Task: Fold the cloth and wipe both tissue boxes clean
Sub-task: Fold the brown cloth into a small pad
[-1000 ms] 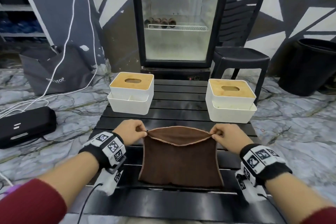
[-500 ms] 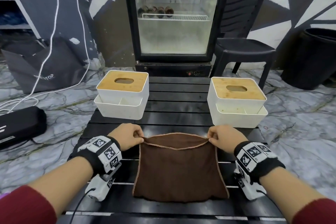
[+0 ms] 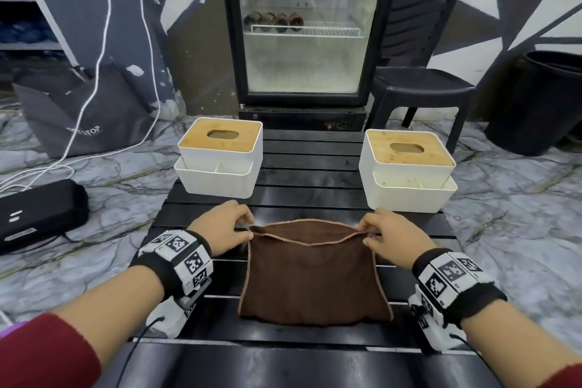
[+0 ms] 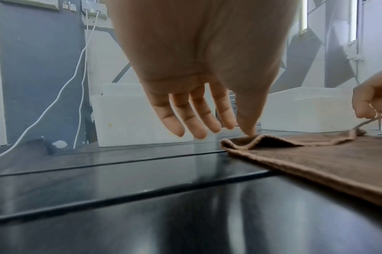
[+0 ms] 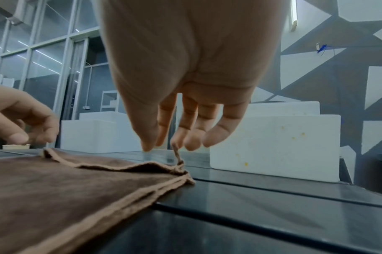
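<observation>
A brown cloth (image 3: 315, 277) lies folded in half on the black slatted table (image 3: 308, 173), its upper layer's far edge slightly raised. At the far-left corner my left hand (image 3: 245, 225) has loosely spread fingers; in the left wrist view its thumb tip (image 4: 249, 132) touches the corner and nothing is pinched. My right hand (image 3: 367, 233) pinches a thin strand of the cloth (image 5: 66, 180) at the far-right corner, which rises to the fingertips (image 5: 179, 142). Two white tissue boxes with wooden lids stand beyond, one left (image 3: 220, 161), one right (image 3: 406, 173).
A glass-door fridge (image 3: 302, 41) stands behind the table, with a black plastic chair (image 3: 422, 85) and a black bin (image 3: 541, 104) to its right. On the marble floor at left lie a black case (image 3: 37, 214), a grey bag (image 3: 78, 113) and white cables.
The raised far edge of the cloth has come lower onto the layer beneath. My left fingers have loosened from their pinch on the corner. The head view has tilted down.
</observation>
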The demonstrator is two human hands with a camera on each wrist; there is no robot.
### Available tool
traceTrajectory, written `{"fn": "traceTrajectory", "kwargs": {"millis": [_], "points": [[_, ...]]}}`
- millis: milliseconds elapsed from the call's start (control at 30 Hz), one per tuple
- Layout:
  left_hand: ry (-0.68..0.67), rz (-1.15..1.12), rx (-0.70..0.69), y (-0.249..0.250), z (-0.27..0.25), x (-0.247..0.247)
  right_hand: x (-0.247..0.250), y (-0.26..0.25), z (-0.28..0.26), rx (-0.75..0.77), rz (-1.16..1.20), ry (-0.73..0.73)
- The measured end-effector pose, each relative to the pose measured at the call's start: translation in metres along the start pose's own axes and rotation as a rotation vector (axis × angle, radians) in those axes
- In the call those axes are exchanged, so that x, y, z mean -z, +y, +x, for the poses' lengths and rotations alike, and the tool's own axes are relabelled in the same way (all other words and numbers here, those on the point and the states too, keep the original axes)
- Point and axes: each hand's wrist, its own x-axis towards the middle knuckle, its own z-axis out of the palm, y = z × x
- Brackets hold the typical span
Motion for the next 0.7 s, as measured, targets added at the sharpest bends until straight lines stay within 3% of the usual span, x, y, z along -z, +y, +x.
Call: {"fn": "traceTrajectory", "kwargs": {"millis": [167,300,533,700], "points": [[-0.142,0.052,-0.147,0.013,-0.035,-0.002,-0.005,-0.012,-0.038,0.084,0.012,-0.078],[-0.208,0.067,-0.181,0.019,-0.059,-0.012,-0.012,-0.018,-0.064,0.089,0.038,-0.161],[-0.256,0.087,-0.221,0.024,-0.087,-0.019,-0.024,-0.017,-0.085,0.047,-0.034,-0.237],[-0.175,0.191,-0.211,0.029,-0.096,-0.014,-0.029,-0.016,-0.085,0.037,-0.061,-0.186]]}}
